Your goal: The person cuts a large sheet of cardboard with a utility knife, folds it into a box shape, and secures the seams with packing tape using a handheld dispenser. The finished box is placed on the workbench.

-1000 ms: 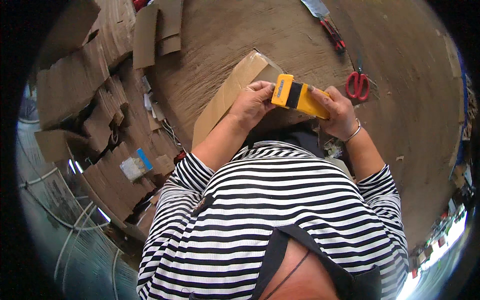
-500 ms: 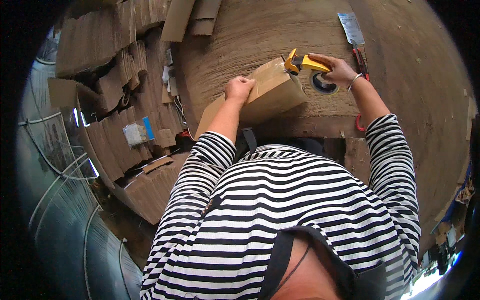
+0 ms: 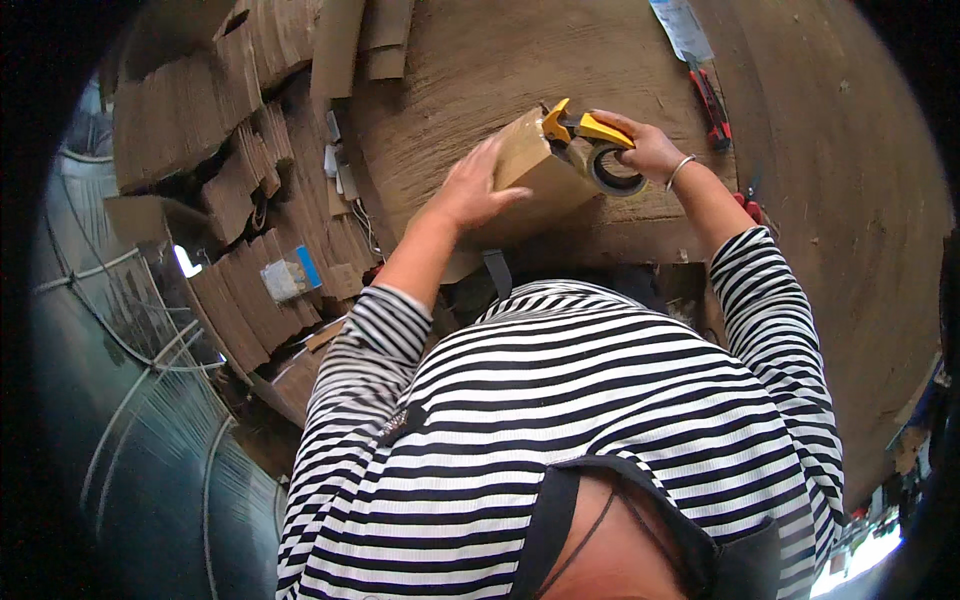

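Note:
A brown cardboard box (image 3: 545,195) lies tilted near the front edge of the wooden table. My left hand (image 3: 474,187) rests on the box's left part with its fingers stretched and the thumb held apart. In my right hand (image 3: 648,152) is a yellow tape dispenser (image 3: 606,131), gripped by its handle, with a roll of tape (image 3: 614,170) hanging below. The dispenser's head touches the box's upper right end. The far side of the box is hidden from me.
Stacks of flattened cardboard (image 3: 170,120) crowd the left side. Beyond my right hand lie a red and black cutter (image 3: 710,105), a paper sheet (image 3: 682,28) and red-handled pliers or snips (image 3: 750,205). The wooden table (image 3: 830,200) stretches to the right.
My left hand has opened from a closed grip and now lies spread on the box. The view has shifted a little; the dispenser stays at the box's end in my right hand.

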`<state>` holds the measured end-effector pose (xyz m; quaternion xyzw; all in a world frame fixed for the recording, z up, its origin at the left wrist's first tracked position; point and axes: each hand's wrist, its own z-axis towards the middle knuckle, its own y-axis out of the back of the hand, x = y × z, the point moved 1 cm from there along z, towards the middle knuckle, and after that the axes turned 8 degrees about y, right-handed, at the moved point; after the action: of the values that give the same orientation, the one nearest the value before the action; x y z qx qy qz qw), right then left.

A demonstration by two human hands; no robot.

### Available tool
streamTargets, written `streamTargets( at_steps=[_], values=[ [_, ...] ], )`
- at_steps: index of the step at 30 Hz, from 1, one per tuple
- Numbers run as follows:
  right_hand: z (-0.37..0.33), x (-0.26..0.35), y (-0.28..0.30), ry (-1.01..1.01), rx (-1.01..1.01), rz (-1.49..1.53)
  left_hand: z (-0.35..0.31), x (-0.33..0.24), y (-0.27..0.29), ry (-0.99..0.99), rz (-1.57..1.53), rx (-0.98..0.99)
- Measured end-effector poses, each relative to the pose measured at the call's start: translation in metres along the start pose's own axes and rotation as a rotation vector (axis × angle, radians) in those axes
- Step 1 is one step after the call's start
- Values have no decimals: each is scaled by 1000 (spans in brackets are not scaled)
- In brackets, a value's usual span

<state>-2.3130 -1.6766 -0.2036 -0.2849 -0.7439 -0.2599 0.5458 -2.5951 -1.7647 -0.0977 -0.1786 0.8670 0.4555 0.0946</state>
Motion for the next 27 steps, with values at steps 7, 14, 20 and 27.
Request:
streamTargets(
  at_steps=[7, 14, 20, 27],
  values=[
    [-44, -40, -29, -8, -146, 125, 58, -23, -28, -408, -34, -189],
    [-169, -29, -56, -194, -222, 142, 57, -29, -28, -484, 57, -227],
    [-229, 11, -91, -372, -210, -16, 56, -31, -34, -479, 80, -298],
    [-118, 16, -126, -375, 196, -124, 49, -39, -29, -409, 66, -230]
  ],
)
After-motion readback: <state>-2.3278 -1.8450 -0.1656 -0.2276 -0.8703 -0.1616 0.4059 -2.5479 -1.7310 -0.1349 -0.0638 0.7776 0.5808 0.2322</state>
